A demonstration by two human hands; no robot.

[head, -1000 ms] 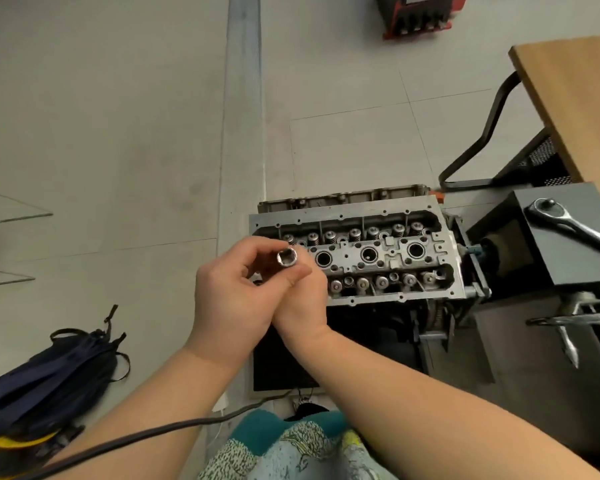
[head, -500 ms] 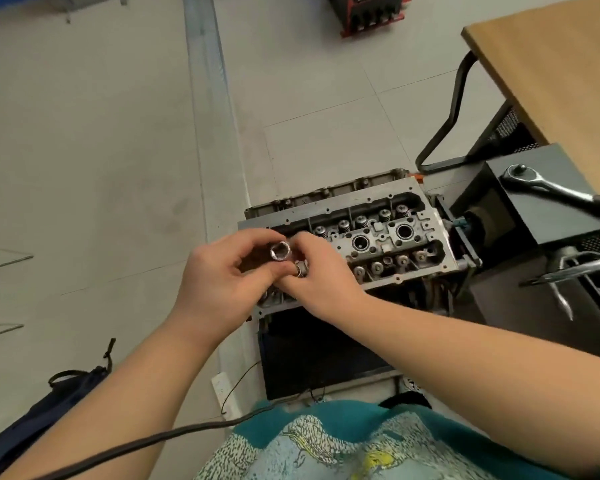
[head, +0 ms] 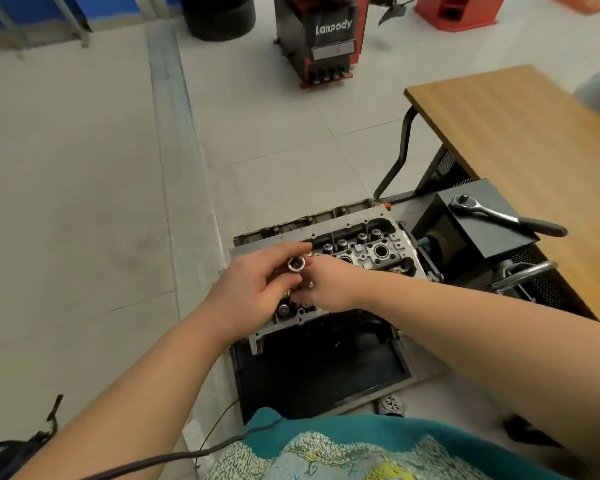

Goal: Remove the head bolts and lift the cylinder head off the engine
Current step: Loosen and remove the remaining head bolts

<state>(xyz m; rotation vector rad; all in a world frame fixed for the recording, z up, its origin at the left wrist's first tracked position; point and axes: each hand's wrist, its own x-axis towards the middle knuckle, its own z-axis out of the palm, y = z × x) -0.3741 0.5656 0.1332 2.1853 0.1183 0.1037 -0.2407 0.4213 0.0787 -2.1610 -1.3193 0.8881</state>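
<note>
Pinching a chrome socket (head: pixel 296 264) above the cylinder head's (head: pixel 368 252) left end, the left hand (head: pixel 253 299) meets the right hand (head: pixel 326 287), whose grip clasps a small metal piece just below; open floor (head: pixel 84 202) lies left, ratchet (head: pixel 499 218) and desk (head: pixel 520 140) right.

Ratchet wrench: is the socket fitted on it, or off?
Off. The ratchet wrench lies alone on the black box; the left hand holds the socket.
</note>
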